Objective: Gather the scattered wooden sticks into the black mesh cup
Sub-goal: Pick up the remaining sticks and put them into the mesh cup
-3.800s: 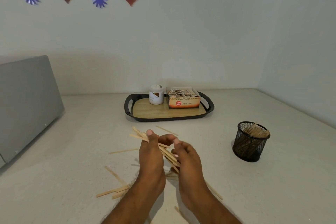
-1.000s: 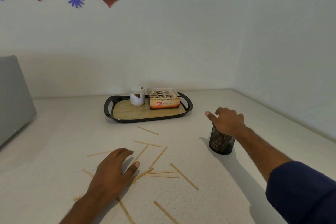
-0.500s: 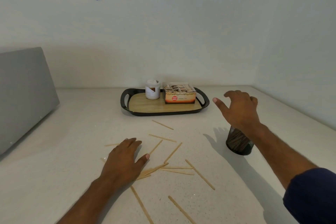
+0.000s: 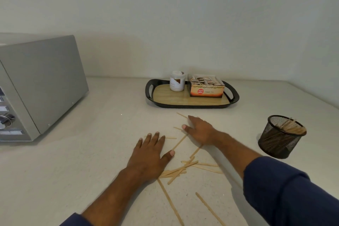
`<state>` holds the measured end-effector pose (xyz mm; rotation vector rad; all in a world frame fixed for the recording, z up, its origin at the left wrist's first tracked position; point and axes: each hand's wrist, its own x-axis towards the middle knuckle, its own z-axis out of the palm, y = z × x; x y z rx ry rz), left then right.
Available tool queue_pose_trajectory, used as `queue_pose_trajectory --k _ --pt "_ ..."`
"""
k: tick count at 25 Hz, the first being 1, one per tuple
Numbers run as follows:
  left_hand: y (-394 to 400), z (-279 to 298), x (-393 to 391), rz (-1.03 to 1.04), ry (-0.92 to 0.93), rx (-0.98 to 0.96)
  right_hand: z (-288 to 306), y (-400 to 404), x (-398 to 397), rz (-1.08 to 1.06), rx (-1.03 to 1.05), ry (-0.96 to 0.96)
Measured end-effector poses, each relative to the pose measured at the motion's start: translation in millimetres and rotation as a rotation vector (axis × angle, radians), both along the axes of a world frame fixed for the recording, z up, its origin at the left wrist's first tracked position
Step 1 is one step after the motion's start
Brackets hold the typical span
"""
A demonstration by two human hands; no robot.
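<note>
Pale speckled bench (image 4: 91,161) | wooden sticks (image 4: 180,169) scattered at centre | left hand (image 4: 151,154) flat, fingers straight, grip holding nothing, resting on sticks | right hand (image 4: 200,130) flat, fingers spread over far sticks, grip empty | black mesh cup (image 4: 280,136) to the right, some sticks inside

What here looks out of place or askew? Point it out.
The wooden sticks lie strewn at crossed angles over the counter between the left hand and right hand, both flat on it. The black mesh cup appears to lean right, though the wide lens may cause that. The tray looks tidy.
</note>
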<state>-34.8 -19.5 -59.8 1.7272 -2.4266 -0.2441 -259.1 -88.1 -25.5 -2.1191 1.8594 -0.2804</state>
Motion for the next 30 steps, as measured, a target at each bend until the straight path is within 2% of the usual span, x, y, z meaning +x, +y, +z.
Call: queue_pose_trajectory --k 2,3,8,11,13,15,17,19,25,27,30 --pt "0 0 0 0.003 0.0 0.001 -11 0 8 0.075 -0.056 0.158" --pt "0 -1 1 0.002 -0.001 0.002 -13 4 9 0.121 -0.074 0.177" --pt "-2 1 5 -0.042 0.154 -0.023 -18 52 1 0.384 -0.117 0.032" --pt "-6 7 3 -0.105 0.261 -0.072 -14 89 -9 0.461 -0.105 -0.051" --pt "-3 7 0 -0.162 0.265 -0.055 -6 108 -19 0.431 -0.103 -0.145" --pt "3 10 -1 -0.209 0.251 -0.006 1 118 -36 0.269 -0.194 -0.212" --pt "9 18 1 -0.258 0.229 0.037 4 125 -56 0.079 -0.259 -0.087" --pt "16 30 2 -0.324 0.174 0.071 1 133 -66 -0.009 -0.197 0.036" --pt "33 44 13 -0.507 0.065 0.381 -2 170 -12 0.235 -0.195 -0.041" --pt "35 42 13 -0.527 0.094 0.384 1 172 -1 0.269 -0.135 -0.089" --pt "35 35 6 -0.476 0.207 0.233 15 160 -8 0.205 -0.022 -0.185"
